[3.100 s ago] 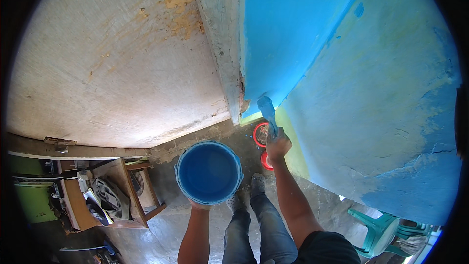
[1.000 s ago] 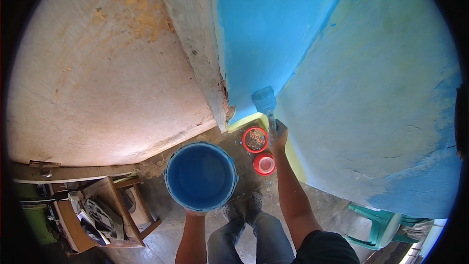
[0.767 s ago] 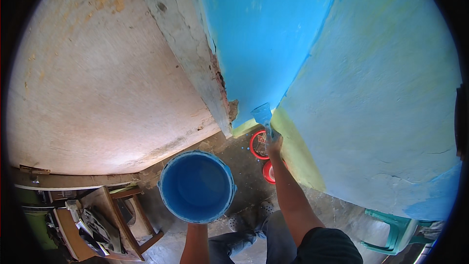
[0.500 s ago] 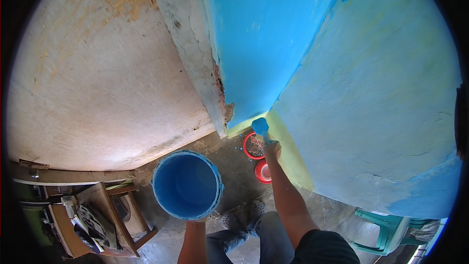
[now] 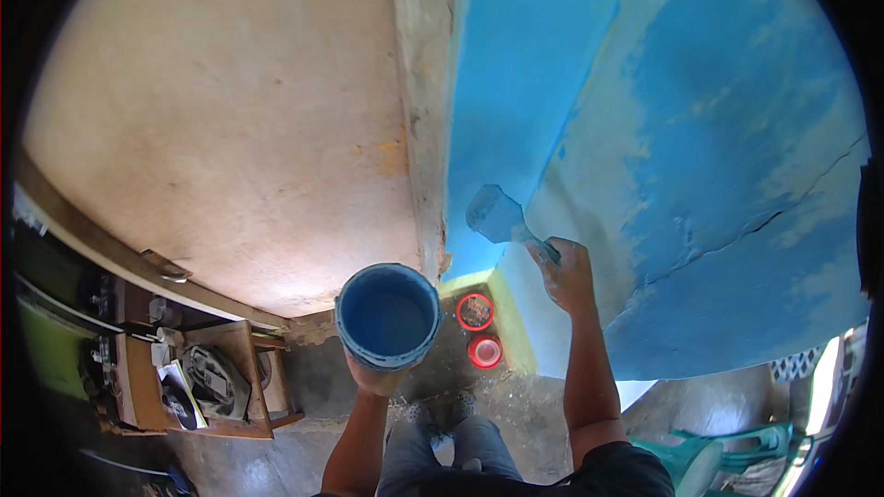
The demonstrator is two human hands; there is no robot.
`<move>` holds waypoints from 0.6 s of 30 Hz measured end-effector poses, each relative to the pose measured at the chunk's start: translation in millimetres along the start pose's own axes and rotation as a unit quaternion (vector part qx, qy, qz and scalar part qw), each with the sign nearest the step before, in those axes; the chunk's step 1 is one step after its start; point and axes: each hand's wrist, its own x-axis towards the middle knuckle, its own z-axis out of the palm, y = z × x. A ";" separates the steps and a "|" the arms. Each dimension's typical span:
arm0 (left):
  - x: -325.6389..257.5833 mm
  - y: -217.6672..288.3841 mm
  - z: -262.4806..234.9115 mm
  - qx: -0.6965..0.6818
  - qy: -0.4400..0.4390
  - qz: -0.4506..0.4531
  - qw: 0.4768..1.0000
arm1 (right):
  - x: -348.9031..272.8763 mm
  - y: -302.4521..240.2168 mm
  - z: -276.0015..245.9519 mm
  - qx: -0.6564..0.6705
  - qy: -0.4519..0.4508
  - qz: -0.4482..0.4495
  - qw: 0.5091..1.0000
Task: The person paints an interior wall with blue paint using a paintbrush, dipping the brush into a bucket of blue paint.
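My left hand [image 5: 373, 375] supports a blue-stained bucket [image 5: 390, 361] from below and on its near side, its fingers partly hidden under it. The bucket's open top faces me, and its inside is blue. In my right hand [image 5: 569, 281] is a wide, flat paintbrush [image 5: 497, 214] coated in blue, gripped by its handle. Its head points up and left in front of the bright blue wall strip [image 5: 516, 74]; whether it touches cannot be told. To the right stands a wall [image 5: 727, 138] with patchy blue over a paler coat.
Two red-rimmed round containers [image 5: 475, 295] sit on the floor by the corner. A pale board-like panel [image 5: 230, 120] fills the left side. Lower left, a wooden cabinet [image 5: 241, 368] carries a bag and papers. Green plastic chairs [image 5: 691, 462] stand lower right.
My right hand has raised the paintbrush from the foot of the corner to higher in front of the wall. The view has shifted, and the bucket sits further right and looks smaller.
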 end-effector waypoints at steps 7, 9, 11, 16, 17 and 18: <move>-23.0 58.9 112.7 0.061 -0.103 0.167 0.979 | 9.4 -83.9 -126.0 0.189 0.150 -0.189 0.952; -17.6 72.3 116.4 -0.281 -0.082 -0.039 0.955 | 11.3 -132.3 -169.4 0.142 0.102 -0.255 0.951; -24.2 94.0 128.6 -0.303 -0.161 -0.043 0.938 | 12.3 -192.8 -211.8 0.065 0.021 -0.287 0.955; -2.5 113.3 146.7 -0.258 -0.113 -0.002 0.959 | 15.4 -253.7 -236.0 -0.044 -0.044 -0.366 0.929; -1.9 118.4 148.0 -0.253 -0.114 0.005 0.961 | 17.4 -265.6 -235.5 -0.103 -0.080 -0.360 0.924; -3.4 122.3 145.7 -0.261 -0.136 0.004 0.956 | 18.4 -275.3 -231.2 -0.160 -0.116 -0.353 0.914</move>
